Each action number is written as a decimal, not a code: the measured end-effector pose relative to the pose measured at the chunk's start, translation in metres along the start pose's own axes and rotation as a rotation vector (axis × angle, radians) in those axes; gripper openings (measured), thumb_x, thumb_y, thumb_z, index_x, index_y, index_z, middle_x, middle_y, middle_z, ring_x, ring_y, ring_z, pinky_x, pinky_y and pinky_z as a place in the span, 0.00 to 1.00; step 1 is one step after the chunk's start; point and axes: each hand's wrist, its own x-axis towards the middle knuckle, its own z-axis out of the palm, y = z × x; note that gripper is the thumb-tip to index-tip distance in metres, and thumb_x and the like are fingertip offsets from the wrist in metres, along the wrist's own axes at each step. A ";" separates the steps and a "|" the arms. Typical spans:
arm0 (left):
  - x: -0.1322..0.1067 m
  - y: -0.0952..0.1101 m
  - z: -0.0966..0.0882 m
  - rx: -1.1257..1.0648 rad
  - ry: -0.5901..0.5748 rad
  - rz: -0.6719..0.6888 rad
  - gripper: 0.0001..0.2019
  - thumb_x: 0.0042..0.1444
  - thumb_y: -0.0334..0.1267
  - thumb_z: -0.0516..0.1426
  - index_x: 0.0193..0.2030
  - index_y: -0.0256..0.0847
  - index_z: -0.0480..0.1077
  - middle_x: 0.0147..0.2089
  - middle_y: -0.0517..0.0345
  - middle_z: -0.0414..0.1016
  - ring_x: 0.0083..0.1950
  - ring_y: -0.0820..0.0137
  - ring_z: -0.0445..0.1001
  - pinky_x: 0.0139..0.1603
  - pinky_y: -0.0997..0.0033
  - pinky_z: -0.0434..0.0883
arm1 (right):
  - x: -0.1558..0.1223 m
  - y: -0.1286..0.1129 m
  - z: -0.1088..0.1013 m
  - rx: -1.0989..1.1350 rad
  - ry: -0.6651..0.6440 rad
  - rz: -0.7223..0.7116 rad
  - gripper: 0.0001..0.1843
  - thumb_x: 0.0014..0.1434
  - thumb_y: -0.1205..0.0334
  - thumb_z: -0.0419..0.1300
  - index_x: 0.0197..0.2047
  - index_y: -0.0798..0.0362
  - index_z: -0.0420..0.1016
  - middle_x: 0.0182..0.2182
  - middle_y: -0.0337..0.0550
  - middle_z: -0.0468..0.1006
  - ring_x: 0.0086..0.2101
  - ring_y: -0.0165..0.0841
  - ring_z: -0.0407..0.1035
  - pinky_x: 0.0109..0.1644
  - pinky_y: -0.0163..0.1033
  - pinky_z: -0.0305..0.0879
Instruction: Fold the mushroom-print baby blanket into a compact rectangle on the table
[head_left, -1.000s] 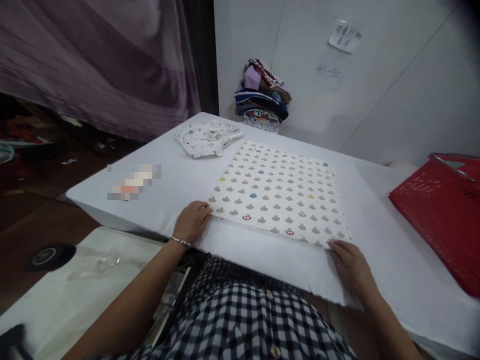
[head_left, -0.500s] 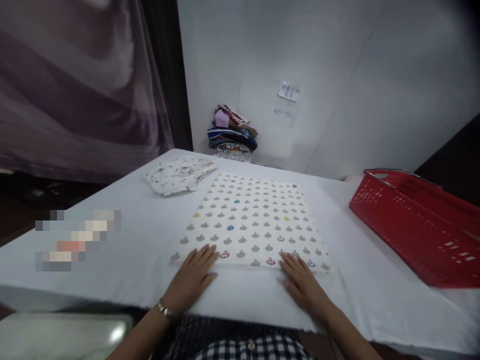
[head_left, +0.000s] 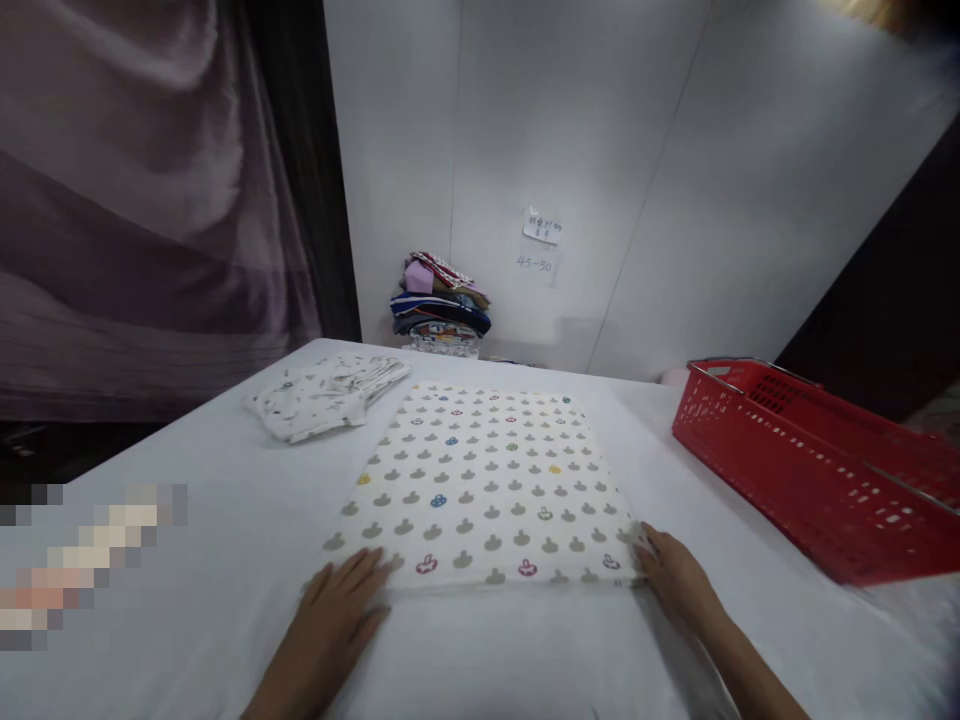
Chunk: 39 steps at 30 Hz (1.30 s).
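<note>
A folded white cloth (head_left: 480, 490) printed with grey and a few coloured mushroom-like shapes lies flat in front of me. My left hand (head_left: 334, 620) rests at its near left corner, palm down and fingers spread, the fingertips on the fabric. At the near right corner is my right hand (head_left: 679, 580). Its fingertips touch the cloth's right edge, with the fingers stretched out and slightly bent. Neither hand lifts the fabric.
A white-covered table (head_left: 480, 650) carries it all. Another white printed cloth (head_left: 322, 400) lies crumpled at the far left. Folded fabrics (head_left: 442, 305) are stacked at the back wall. A red plastic basket (head_left: 810, 480) stands right; a blurred-out patch covers the left edge.
My right hand has slid right from the near edge to the right corner. My left hand has shifted left toward the other corner. The camera view has tilted up.
</note>
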 end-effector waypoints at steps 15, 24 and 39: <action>-0.005 -0.002 -0.021 0.045 -0.012 -0.209 0.31 0.42 0.19 0.47 0.54 0.43 0.67 0.63 0.55 0.59 0.65 0.65 0.56 0.61 0.59 0.60 | 0.017 0.036 0.026 0.044 -0.140 0.122 0.33 0.52 0.41 0.45 0.46 0.61 0.70 0.43 0.61 0.74 0.43 0.47 0.71 0.49 0.48 0.63; 0.003 -0.008 -0.028 -0.170 0.035 -0.435 0.28 0.46 0.22 0.46 0.55 0.38 0.63 0.59 0.49 0.64 0.59 0.65 0.62 0.58 0.61 0.61 | 0.022 0.026 0.009 0.186 -0.219 0.284 0.26 0.44 0.39 0.50 0.36 0.51 0.68 0.34 0.52 0.78 0.37 0.47 0.72 0.43 0.47 0.65; 0.041 -0.016 -0.042 -0.583 0.055 -0.789 0.17 0.51 0.40 0.52 0.47 0.38 0.65 0.40 0.51 0.75 0.42 0.63 0.74 0.43 0.66 0.69 | 0.001 0.013 -0.002 0.517 -0.094 0.382 0.33 0.47 0.40 0.50 0.50 0.54 0.62 0.26 0.44 0.74 0.24 0.38 0.70 0.29 0.41 0.67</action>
